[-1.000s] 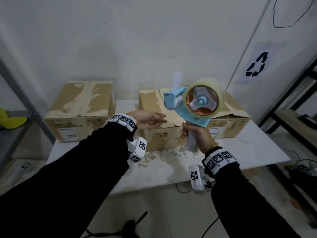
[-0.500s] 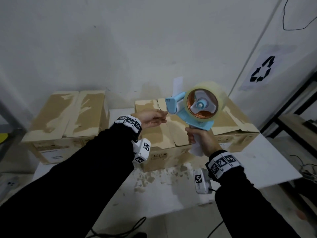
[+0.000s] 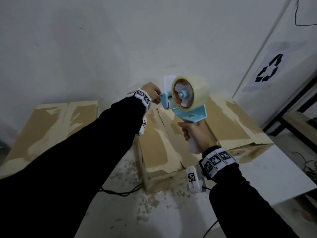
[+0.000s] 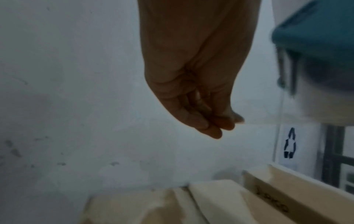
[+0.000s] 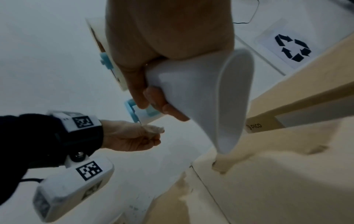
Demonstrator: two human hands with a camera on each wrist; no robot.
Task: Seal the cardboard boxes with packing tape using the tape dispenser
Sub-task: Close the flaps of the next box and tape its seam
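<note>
Gripping the white handle of a blue tape dispenser [image 3: 186, 107] in a closed fist, the person's right hand [image 3: 197, 134] holds the tool upright in the air above a cardboard box [image 3: 228, 124] on a white table [image 3: 267, 172]. A roll of clear packing tape [image 3: 197, 88] sits on the dispenser's hub, its orange-brown core facing the head camera. The left hand [image 3: 151, 92] reaches to the dispenser's front end, fingertips bunched together at the blade; the right wrist view shows the fingers [image 5: 153, 129] pinched just under the blue tip, and the left wrist view shows a faint clear strip running from the fingertips toward the dispenser, though it is too blurred to be sure how firmly it is held. The box below has its top flaps folded shut, its cardboard surface torn in pale patches, so nothing of its contents shows. A second box [image 3: 49, 124], flaps also closed and similarly scuffed, stands just beside it to the left. Cardboard scraps [image 3: 154, 200] litter the table in front of the boxes. A recycling sign [image 3: 268, 69] hangs on the panel at right.
</note>
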